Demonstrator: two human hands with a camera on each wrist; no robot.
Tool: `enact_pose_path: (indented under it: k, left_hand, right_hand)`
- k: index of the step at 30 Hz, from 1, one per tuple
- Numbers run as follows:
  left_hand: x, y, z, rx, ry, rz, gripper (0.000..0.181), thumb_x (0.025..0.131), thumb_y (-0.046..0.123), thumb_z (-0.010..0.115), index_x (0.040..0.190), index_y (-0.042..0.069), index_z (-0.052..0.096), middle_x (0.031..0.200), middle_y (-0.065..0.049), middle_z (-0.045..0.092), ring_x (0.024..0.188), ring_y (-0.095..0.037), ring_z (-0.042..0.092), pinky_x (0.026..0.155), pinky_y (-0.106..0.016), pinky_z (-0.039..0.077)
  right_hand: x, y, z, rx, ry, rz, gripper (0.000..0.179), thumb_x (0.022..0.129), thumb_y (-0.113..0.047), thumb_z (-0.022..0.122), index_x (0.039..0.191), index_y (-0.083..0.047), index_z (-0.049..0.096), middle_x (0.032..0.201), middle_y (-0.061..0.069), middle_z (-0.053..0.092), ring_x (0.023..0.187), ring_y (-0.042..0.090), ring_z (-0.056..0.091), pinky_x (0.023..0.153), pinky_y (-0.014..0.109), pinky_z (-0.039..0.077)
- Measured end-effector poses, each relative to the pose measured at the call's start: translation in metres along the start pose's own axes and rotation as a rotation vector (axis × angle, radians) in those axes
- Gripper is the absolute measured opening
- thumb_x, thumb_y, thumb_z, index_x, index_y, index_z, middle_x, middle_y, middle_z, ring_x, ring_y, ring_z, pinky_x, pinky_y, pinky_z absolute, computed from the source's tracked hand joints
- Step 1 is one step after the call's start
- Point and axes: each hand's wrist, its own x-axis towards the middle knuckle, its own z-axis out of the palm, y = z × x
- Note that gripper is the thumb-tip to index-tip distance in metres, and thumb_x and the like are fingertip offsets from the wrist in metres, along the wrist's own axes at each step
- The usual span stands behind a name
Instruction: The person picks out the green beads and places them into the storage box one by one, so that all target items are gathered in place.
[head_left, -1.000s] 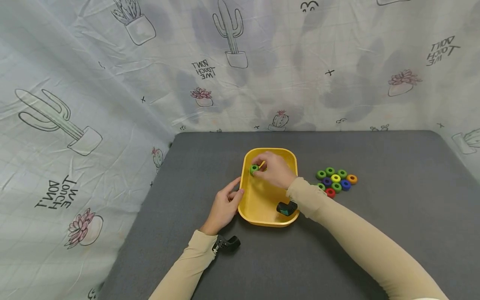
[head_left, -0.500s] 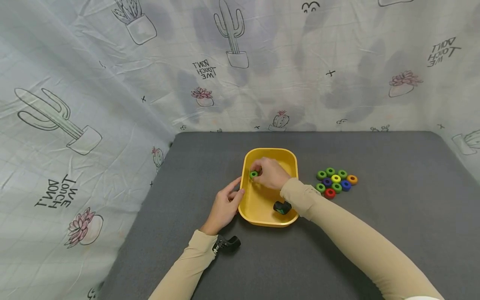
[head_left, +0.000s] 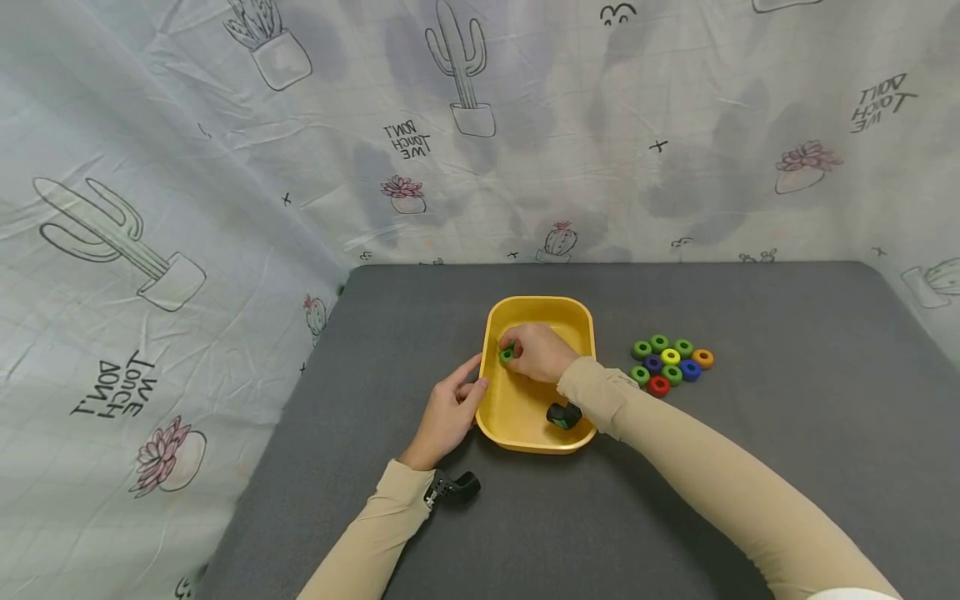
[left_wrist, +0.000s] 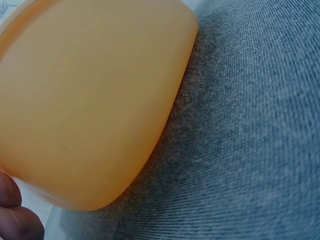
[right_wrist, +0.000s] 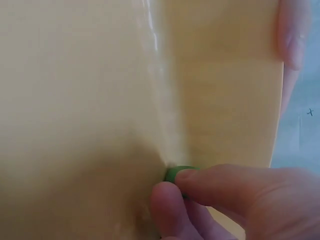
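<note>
In the head view my right hand [head_left: 542,352] is inside the yellow tray [head_left: 525,429], near its left wall. Thumb and fingertips pinch a small green ring [head_left: 507,356]. The right wrist view shows this green ring [right_wrist: 172,174] low in the tray, where the floor meets the side wall, partly covered by the fingers. My left hand [head_left: 446,414] holds the tray's left side, thumb at the rim and the other fingers along the outside. Fingers [left_wrist: 15,220] show beside the tray's outer wall [left_wrist: 95,100] in the left wrist view.
To the right of the tray lies a cluster of loose rings on the grey table [head_left: 750,467]: several green ones, a red ring [head_left: 658,386], an orange ring [head_left: 702,358], a yellow ring [head_left: 670,357] and blue ones. A printed curtain [head_left: 600,167] hangs behind the table.
My right hand has moved down and slightly toward me inside the tray with the green ring. The left hand and the tray have stayed in place.
</note>
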Motion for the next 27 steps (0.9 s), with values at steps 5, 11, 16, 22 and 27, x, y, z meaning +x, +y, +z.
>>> enact_pose_path:
  k: [5,11,16,22,27]
  left_hand:
    - [0.000,-0.001,0.000,0.006,-0.003,-0.001,0.048,0.109,0.018,0.058,0.155,0.006,0.050,0.065,-0.005,0.056,0.050,-0.009,0.048,0.051,-0.021,0.040]
    - [0.000,0.000,0.000,-0.005,-0.003,0.001,0.048,0.109,0.017,0.058,0.155,0.006,0.049,0.065,-0.009,0.056,0.049,-0.009,0.047,0.050,-0.021,0.040]
    - [0.000,0.001,0.000,-0.007,-0.003,-0.006,0.048,0.109,0.018,0.058,0.155,0.008,0.050,0.065,-0.008,0.057,0.049,-0.009,0.047,0.050,-0.021,0.040]
    - [0.000,0.000,0.000,-0.002,-0.005,-0.006,0.048,0.109,0.019,0.058,0.155,0.009,0.050,0.065,-0.008,0.057,0.049,-0.009,0.047,0.051,-0.021,0.041]
    - [0.000,0.000,0.000,-0.005,-0.008,-0.013,0.048,0.109,0.020,0.058,0.155,0.010,0.050,0.065,-0.009,0.057,0.049,-0.009,0.048,0.051,-0.021,0.041]
  right_hand:
    - [0.000,0.001,0.000,0.050,-0.017,0.047,0.029,0.094,-0.005,0.076,0.123,-0.004,0.074,0.089,0.009,0.071,0.056,0.011,0.063,0.065,0.025,0.054]
    - [-0.001,0.001,-0.001,0.051,0.007,0.032,0.029,0.093,-0.006,0.077,0.122,-0.004,0.075,0.090,0.009,0.073,0.056,0.011,0.063,0.069,0.027,0.055]
    - [-0.003,0.000,-0.004,0.058,0.050,0.031,0.026,0.093,-0.008,0.077,0.119,-0.005,0.076,0.092,0.008,0.073,0.068,0.014,0.061,0.069,0.029,0.052]
    - [-0.006,-0.003,-0.008,0.096,0.100,0.042,0.027,0.095,-0.010,0.077,0.121,-0.004,0.074,0.093,0.007,0.072,0.074,0.017,0.061,0.070,0.030,0.050]
    - [-0.012,-0.005,-0.010,0.127,0.121,0.024,0.027,0.096,-0.011,0.075,0.122,-0.004,0.074,0.095,0.006,0.071,0.076,0.017,0.061,0.071,0.031,0.050]
